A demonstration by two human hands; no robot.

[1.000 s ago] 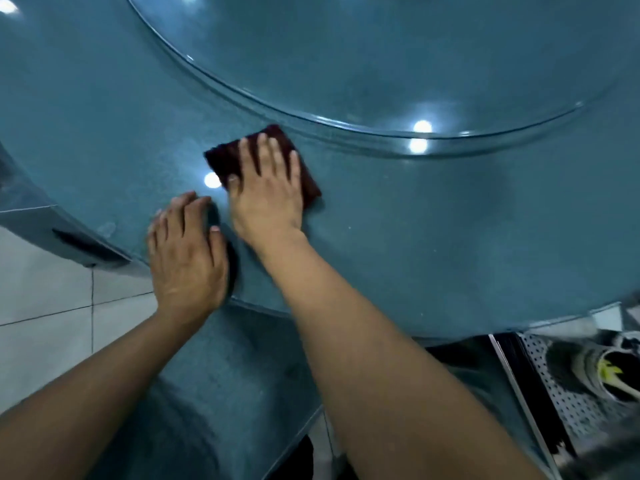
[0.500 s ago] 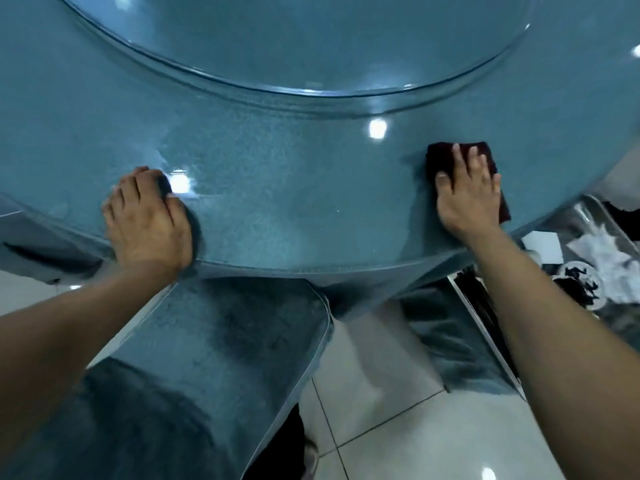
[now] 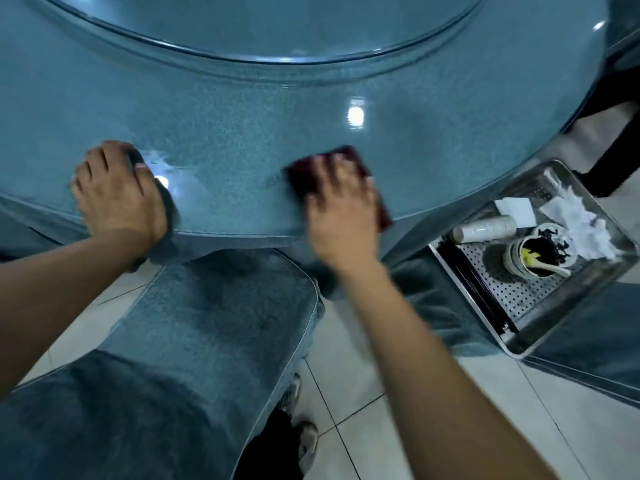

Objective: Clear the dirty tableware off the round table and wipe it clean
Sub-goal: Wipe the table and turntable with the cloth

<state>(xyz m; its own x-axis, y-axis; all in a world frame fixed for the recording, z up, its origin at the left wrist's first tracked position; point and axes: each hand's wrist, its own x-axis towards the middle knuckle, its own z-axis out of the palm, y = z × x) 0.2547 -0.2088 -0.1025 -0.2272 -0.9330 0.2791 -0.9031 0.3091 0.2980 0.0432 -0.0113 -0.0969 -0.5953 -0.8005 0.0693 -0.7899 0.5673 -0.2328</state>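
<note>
A dark maroon cloth (image 3: 346, 161) lies flat on the blue-grey round table (image 3: 242, 133), close to its near edge. My right hand (image 3: 341, 206) presses down on the cloth with spread fingers and looks motion-blurred. My left hand (image 3: 117, 192) rests palm-down on the table's near rim to the left, fingers relaxed, holding nothing. A glass turntable (image 3: 259, 26) covers the table's middle. No tableware stands on the visible part of the table.
A metal tray (image 3: 588, 299) at the lower right holds stacked bowls with a spoon, paper cups and crumpled napkins. A blue-covered chair seat (image 3: 214, 323) sits below the table edge. White floor tiles (image 3: 363, 393) and my shoes show beneath.
My right hand swept the cloth far out to the right, then back left toward the middle of the near edge. My left hand stayed planted on the rim.
</note>
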